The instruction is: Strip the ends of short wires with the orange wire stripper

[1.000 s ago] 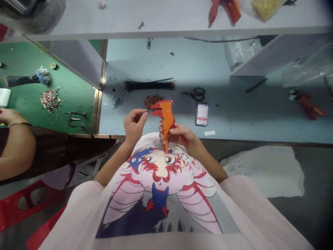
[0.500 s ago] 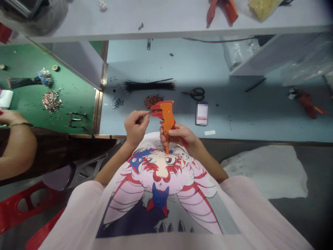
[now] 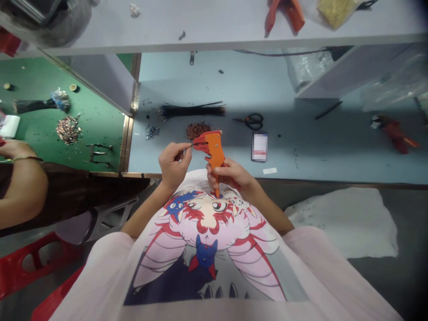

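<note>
My right hand (image 3: pixel 229 174) is wrapped round the handles of an orange wire stripper (image 3: pixel 211 148), held upright over the near edge of the blue table (image 3: pixel 301 147). My left hand (image 3: pixel 173 161) pinches a thin black wire (image 3: pixel 187 146) whose tip sits in the stripper's jaws. Behind the tool lie a small reddish heap of wire bits (image 3: pixel 197 129) and a bundle of black wires (image 3: pixel 192 110).
Black scissors (image 3: pixel 251 120) and a phone (image 3: pixel 260 146) lie right of the tool; a red plier (image 3: pixel 394 133) is far right. A shelf (image 3: pixel 200 26) above holds orange pliers (image 3: pixel 284 12). Another person's arm (image 3: pixel 18 183) rests by the green table (image 3: pixel 40 120) at left.
My left hand has brought the wire's tip rightward into the stripper's jaws. The stripper has tilted slightly and my right hand has squeezed tighter on its handles.
</note>
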`<state>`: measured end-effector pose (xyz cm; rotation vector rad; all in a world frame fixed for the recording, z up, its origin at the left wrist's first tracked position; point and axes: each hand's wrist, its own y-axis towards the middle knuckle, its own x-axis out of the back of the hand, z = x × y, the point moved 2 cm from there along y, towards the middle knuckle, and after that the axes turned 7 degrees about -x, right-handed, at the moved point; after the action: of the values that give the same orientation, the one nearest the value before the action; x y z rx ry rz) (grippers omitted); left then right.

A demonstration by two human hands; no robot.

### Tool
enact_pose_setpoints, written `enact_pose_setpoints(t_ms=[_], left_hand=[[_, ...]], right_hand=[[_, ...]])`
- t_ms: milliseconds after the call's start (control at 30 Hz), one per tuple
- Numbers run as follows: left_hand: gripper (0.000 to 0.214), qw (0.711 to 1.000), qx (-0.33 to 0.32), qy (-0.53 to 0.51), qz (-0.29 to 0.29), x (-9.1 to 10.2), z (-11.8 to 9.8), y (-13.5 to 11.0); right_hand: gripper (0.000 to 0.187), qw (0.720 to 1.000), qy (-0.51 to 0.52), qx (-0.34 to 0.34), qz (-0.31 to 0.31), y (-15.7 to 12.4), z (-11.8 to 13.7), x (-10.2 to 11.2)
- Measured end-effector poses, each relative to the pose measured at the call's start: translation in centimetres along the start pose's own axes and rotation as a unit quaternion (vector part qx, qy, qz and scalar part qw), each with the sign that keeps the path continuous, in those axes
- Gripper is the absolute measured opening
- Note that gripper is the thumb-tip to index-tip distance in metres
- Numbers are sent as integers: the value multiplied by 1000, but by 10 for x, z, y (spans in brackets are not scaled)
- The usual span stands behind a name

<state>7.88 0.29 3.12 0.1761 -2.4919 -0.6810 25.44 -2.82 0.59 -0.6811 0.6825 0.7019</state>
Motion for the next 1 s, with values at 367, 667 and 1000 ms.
enact_pose_setpoints(t_ms=[367,667,1000], left_hand=[[10,999,24,32,16,-2,4,-4],[9,995,-27,91,-14,6,8,-6],[10,979,-177,99,36,-5,-8,-11]], right_hand=[[35,999,44,-12,-5,6,-8,-3],[37,962,-145,158,-166,2,9,16],[24,854,-298,308,-296,15,26,-5]])
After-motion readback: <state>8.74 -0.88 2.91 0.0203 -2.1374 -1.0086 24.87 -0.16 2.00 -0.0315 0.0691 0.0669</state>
